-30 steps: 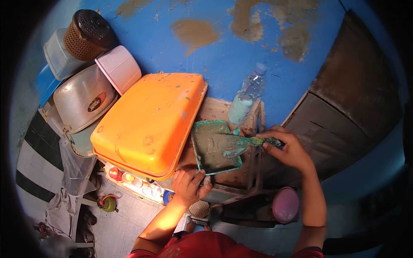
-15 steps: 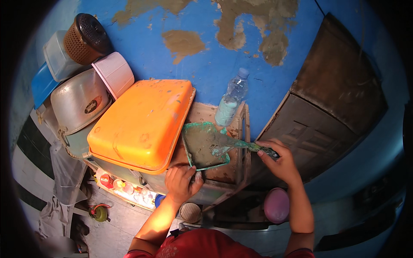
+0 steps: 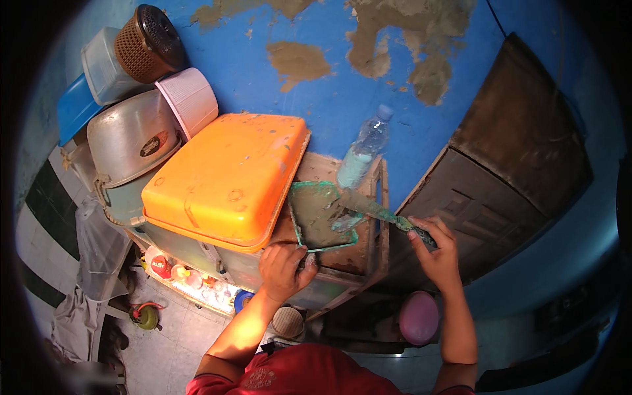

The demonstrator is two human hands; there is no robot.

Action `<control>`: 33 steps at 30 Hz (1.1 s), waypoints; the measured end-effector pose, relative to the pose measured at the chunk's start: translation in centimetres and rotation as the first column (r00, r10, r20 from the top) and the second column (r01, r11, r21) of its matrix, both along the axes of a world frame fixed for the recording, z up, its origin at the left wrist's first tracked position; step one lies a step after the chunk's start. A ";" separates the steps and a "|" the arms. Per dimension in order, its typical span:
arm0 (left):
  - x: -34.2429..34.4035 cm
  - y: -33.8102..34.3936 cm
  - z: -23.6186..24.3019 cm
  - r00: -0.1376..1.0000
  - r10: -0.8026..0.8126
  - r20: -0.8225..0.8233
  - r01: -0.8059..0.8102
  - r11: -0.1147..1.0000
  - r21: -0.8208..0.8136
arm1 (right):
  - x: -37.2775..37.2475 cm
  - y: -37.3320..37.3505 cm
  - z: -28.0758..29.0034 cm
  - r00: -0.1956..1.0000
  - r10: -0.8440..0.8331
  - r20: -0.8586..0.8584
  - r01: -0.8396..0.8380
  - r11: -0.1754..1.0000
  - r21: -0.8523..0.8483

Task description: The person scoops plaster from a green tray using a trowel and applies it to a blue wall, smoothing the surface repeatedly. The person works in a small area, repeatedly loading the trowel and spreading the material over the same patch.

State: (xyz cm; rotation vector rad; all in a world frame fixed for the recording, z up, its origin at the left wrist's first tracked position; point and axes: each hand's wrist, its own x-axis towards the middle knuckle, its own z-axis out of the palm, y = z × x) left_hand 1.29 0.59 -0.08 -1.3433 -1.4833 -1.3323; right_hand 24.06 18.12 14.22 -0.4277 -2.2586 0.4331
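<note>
My right hand (image 3: 436, 247) grips the handle of a smeared scraper (image 3: 378, 209), whose blade reaches left over a shallow green-rimmed tray (image 3: 329, 249). Grey-brown wet mortar (image 3: 315, 209) lies in the tray, and some coats the blade. My left hand (image 3: 284, 268) is closed at the tray's near left corner, thumb and fingers holding its rim. Just behind the tray stands a clear plastic bottle (image 3: 361, 155) with cloudy liquid in its lower part. Both tray and bottle rest on a worn wooden cabinet top (image 3: 342, 264).
An orange upturned basin (image 3: 227, 178) sits left of the tray. Beyond it are stacked a metal pot (image 3: 128, 135), a pink tub (image 3: 189, 102) and a brown basket (image 3: 148, 49). A blue wall (image 3: 263, 92) with mortar patches rises behind; a dark door (image 3: 487, 191) stands right.
The scraper blade has turned and shifted over the tray's right side, with brown mortar now showing along it. My left hand stays on the rim. The whole view has shifted slightly.
</note>
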 end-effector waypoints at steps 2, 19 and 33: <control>0.0 0.0 0.0 1.000 0.002 0.007 -0.002 1.000 -0.009 | 0.1 0.0 -0.1 1.000 0.000 -0.012 0.000 1.000 0.013; -0.2 0.1 0.2 1.000 -0.015 -0.023 0.015 1.000 0.009 | 2.0 7.2 7.5 0.957 -0.287 -0.034 0.289 0.942 0.173; -0.4 0.0 -0.3 1.000 -0.013 -0.028 0.013 1.000 -0.010 | -3.1 12.6 13.8 0.859 -0.433 0.272 0.380 0.896 0.229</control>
